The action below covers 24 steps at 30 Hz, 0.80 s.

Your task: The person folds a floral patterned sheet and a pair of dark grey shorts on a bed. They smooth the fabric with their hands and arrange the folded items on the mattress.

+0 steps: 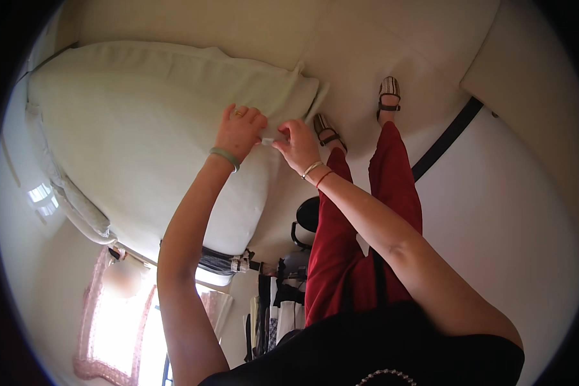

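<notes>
Both of my hands meet over the edge of a bed spread with a pale green sheet [154,122]. A small white piece [267,141], perhaps a tag or a folded bit of cloth, sits between them; its kind is too small to make out. My left hand [239,132], with a ring and a green bangle, pinches it from the left, knuckles up and fingers curled. From the right, my right hand [296,145] has thumb and finger closed at its other end. The fingertips of the left hand are partly hidden.
My feet in striped shoes [389,93] stand on the beige floor beside the bed. Near my legs is a black round object [307,214], perhaps a stool. Hanging clothes [276,315] and a bright window with pink lace curtains [90,321] lie at the lower left.
</notes>
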Each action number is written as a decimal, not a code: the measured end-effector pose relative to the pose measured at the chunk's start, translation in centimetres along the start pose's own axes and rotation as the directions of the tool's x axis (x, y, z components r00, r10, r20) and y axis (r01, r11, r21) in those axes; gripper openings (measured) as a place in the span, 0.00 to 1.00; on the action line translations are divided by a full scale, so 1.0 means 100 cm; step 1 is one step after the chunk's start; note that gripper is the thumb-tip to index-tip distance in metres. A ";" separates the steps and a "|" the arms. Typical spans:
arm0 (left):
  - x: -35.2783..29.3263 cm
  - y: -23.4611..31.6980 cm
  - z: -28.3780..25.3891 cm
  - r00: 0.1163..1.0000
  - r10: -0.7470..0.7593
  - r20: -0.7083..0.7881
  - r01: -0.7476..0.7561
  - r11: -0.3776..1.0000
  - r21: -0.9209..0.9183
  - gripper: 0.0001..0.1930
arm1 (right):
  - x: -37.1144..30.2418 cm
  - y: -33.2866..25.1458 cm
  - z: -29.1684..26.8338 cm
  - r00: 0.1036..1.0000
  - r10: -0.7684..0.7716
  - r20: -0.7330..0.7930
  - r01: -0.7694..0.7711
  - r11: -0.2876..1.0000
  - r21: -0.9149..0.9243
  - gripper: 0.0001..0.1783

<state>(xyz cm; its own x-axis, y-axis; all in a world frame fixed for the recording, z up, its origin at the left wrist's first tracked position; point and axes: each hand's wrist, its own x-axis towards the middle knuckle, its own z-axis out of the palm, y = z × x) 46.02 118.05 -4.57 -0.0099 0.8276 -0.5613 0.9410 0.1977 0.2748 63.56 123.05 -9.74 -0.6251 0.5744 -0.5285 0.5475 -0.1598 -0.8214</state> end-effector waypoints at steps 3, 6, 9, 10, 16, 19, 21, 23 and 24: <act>0.010 -0.001 -0.006 0.997 0.047 0.053 -0.048 0.999 0.014 0.15 | 0.000 0.000 -0.001 0.998 0.053 0.014 -0.053 0.998 -0.018 0.16; 0.015 -0.001 -0.009 0.989 0.067 0.132 -0.075 0.996 0.057 0.10 | 0.005 -0.007 0.000 1.000 0.012 0.027 -0.009 0.997 -0.083 0.12; 0.012 -0.004 -0.009 0.985 0.166 0.047 -0.167 0.986 0.005 0.07 | 0.003 -0.011 -0.002 0.991 -0.135 -0.006 0.134 0.985 -0.105 0.11; 0.009 -0.005 -0.010 0.977 0.211 -0.008 -0.211 0.977 -0.027 0.07 | 0.002 -0.013 -0.004 0.975 -0.217 -0.049 0.210 0.971 -0.116 0.11; -0.001 -0.005 -0.009 0.944 0.325 -0.054 -0.327 0.945 -0.030 0.08 | -0.010 -0.012 -0.009 0.993 -0.121 -0.011 0.121 0.992 -0.037 0.12; 0.006 0.013 0.011 0.978 0.198 -0.062 -0.204 0.972 -0.116 0.10 | -0.011 -0.007 -0.014 0.995 -0.095 -0.017 0.094 0.994 -0.051 0.15; 0.007 0.023 0.021 0.986 0.134 -0.103 -0.148 0.980 -0.135 0.12 | -0.012 0.003 -0.019 0.996 -0.087 0.009 0.088 0.992 -0.090 0.19; 0.007 0.024 0.030 0.982 0.161 -0.095 -0.169 0.982 -0.086 0.15 | -0.015 0.018 -0.025 0.995 -0.053 0.090 0.067 0.983 -0.168 0.22; 0.009 0.026 0.030 0.982 0.168 -0.092 -0.176 0.981 -0.086 0.16 | -0.016 0.025 -0.027 0.995 -0.037 0.096 0.049 0.991 -0.126 0.23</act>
<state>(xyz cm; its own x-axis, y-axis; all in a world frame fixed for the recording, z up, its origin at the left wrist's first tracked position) 49.51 117.73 -6.72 0.1168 0.8938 -0.4330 0.8955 0.0937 0.4352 67.42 123.85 -10.34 -0.6952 0.5006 -0.5157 0.5822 -0.0286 -0.8126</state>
